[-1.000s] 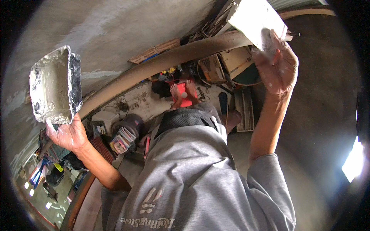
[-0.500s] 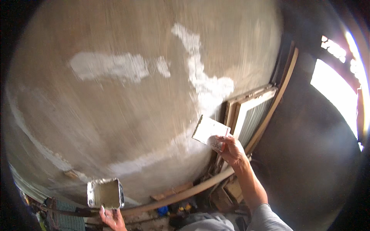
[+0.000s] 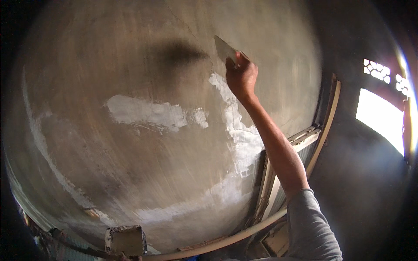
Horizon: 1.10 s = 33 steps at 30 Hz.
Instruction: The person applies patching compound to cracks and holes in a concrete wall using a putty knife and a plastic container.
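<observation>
Right hand [image 3: 241, 77] w/ putty knife [image 3: 225, 50] now higher up wall [image 3: 130, 174].

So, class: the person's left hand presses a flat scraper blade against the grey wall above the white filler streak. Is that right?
Not quite. In the head view it is the right hand that presses the scraper blade against the grey wall, above the white filler streak.

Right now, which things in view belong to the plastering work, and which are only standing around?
In use: right hand, putty knife, white filler streak, grey wall, filler tray.
Standing around: window frame, bright window.
</observation>
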Available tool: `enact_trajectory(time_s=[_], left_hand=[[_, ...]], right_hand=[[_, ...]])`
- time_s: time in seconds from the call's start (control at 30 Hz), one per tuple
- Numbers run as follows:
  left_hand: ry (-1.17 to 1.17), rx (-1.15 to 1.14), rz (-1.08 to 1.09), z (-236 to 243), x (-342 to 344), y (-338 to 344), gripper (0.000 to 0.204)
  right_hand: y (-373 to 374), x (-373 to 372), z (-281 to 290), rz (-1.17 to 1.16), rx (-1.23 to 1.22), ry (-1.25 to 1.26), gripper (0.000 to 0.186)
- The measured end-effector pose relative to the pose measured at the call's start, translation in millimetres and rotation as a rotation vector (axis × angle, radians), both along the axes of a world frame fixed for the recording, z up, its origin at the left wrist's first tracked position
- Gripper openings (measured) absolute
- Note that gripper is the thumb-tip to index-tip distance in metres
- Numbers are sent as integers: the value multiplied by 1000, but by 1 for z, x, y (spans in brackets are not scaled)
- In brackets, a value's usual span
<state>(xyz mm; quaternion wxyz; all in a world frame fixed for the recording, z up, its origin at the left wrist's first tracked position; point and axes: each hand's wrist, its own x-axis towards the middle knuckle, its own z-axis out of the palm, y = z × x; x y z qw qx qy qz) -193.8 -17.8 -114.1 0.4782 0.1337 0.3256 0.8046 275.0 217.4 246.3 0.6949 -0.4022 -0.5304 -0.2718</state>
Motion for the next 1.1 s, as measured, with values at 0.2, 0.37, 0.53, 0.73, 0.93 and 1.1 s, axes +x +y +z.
enact_trajectory(time_s=[0.2, 0.37, 0.53, 0.73, 0.93, 1.1], left_hand=[[116, -85, 18, 4, 17, 5, 44], [195, -119, 17, 2, 22, 4, 46], [291, -110, -34, 4, 33, 10, 49], [887, -180, -6, -3, 39, 4, 51], [1997, -427, 142, 22, 52, -4, 51], [1651, -212, 125, -5, 43, 3, 42]], right_hand=[[53, -6, -43, -560, -27, -665, 27], [1, -21, -63, -346, -272, -583, 26], [-4, 6, 8, -459, 28, -490, 18], [1, -2, -15, -414, -53, -717, 16], [-8, 4, -33, -423, -69, -590, 16], [42, -4, -87, -543, -100, -785, 42]])
